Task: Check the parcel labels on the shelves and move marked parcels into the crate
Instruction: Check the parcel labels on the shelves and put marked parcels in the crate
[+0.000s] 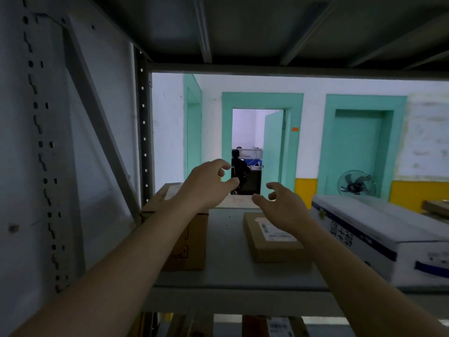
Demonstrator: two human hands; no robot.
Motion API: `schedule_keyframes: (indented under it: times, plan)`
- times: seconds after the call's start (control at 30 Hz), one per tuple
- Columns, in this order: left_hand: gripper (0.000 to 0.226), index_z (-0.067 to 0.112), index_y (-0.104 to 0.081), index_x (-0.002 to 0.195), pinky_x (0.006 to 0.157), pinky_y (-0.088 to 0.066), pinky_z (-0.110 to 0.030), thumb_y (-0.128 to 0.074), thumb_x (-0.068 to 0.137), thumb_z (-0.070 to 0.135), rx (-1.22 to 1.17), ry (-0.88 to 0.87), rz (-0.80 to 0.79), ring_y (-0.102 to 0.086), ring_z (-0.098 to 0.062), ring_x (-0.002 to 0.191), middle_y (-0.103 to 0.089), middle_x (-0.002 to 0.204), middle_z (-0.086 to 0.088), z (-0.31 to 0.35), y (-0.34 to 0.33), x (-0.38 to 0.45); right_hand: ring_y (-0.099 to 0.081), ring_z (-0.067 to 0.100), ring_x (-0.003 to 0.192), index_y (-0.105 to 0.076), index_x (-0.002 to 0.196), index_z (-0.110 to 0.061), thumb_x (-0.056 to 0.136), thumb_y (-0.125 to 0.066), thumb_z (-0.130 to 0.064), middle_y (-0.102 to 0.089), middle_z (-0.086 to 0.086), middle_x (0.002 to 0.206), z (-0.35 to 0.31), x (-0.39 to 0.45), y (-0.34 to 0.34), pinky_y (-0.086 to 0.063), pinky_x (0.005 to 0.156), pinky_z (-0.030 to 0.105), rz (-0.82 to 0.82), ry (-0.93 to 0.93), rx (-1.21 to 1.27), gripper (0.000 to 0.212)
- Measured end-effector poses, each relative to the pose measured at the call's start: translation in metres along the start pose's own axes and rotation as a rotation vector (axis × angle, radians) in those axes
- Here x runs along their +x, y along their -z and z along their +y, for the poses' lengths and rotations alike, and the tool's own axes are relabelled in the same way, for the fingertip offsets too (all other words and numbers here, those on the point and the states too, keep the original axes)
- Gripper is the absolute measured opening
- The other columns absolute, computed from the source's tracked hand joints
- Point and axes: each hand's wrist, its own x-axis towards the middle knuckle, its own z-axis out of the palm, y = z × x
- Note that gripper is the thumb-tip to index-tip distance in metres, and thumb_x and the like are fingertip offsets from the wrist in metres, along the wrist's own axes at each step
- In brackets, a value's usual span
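Both my arms reach into a grey metal shelf [226, 254]. My left hand [209, 183] hovers above a tall brown cardboard parcel [192, 239] at the shelf's left, fingers loosely curled and holding nothing. My right hand [284, 205] floats over the far end of a flat brown parcel [272, 242] with a white label [274, 231] on top; its fingers are spread and empty. Another flat parcel [237, 201] lies at the back of the shelf between my hands. No crate is in view.
A long white box with blue print [379, 234] fills the shelf's right side. A slanted brace and perforated upright [143, 132] close off the left. The upper shelf [267, 32] hangs low overhead. More labelled parcels [277, 325] sit on the shelf below. Beyond are teal doors, a fan and a seated person.
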Motion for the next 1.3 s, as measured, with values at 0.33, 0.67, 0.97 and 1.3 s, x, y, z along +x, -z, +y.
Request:
schedule_keyframes:
  times: [0.33, 0.67, 0.97, 1.3]
  plan:
    - [0.060, 0.025, -0.037, 0.147, 0.072, -0.043, -0.018, -0.058, 0.095, 0.047, 0.039, 0.107, -0.248, -0.056, -0.016, 0.114, -0.051, 0.144, -0.003, 0.025, -0.084, -0.017, -0.058, 0.017, 0.105, -0.033, 0.149, -0.019, 0.096, -0.057, -0.046, -0.056, 0.008, 0.139, 0.069, -0.012, 0.033, -0.040, 0.075, 0.018, -0.093, -0.067, -0.116, 0.064]
    - [0.057, 0.025, -0.041, 0.143, 0.086, -0.046, -0.027, -0.059, 0.094, 0.048, 0.039, 0.285, -0.366, -0.054, -0.012, 0.108, -0.053, 0.140, -0.003, 0.019, -0.128, -0.029, -0.052, 0.012, 0.117, -0.039, 0.141, -0.024, 0.098, -0.054, -0.044, -0.053, 0.000, 0.141, 0.112, -0.009, 0.027, -0.038, 0.088, 0.021, -0.332, 0.050, -0.124, 0.049]
    - [0.052, 0.022, -0.048, 0.137, 0.069, -0.040, -0.017, -0.059, 0.093, 0.048, 0.071, 0.281, -0.358, -0.048, -0.007, 0.098, -0.055, 0.139, -0.003, 0.021, -0.143, -0.029, -0.051, 0.014, 0.127, -0.044, 0.139, -0.029, 0.098, -0.055, -0.039, -0.052, -0.002, 0.143, 0.127, -0.008, 0.017, -0.041, 0.102, 0.030, -0.362, 0.092, -0.044, 0.043]
    - [0.049, 0.026, -0.051, 0.132, 0.083, -0.047, -0.023, -0.069, 0.089, 0.041, -0.046, 0.208, -0.238, -0.052, -0.006, 0.102, -0.059, 0.133, 0.002, 0.024, -0.132, -0.020, -0.059, 0.002, 0.104, -0.046, 0.112, -0.040, 0.089, -0.070, -0.032, -0.059, -0.021, 0.105, 0.129, -0.001, 0.015, -0.047, 0.080, 0.018, -0.118, 0.070, 0.216, 0.034]
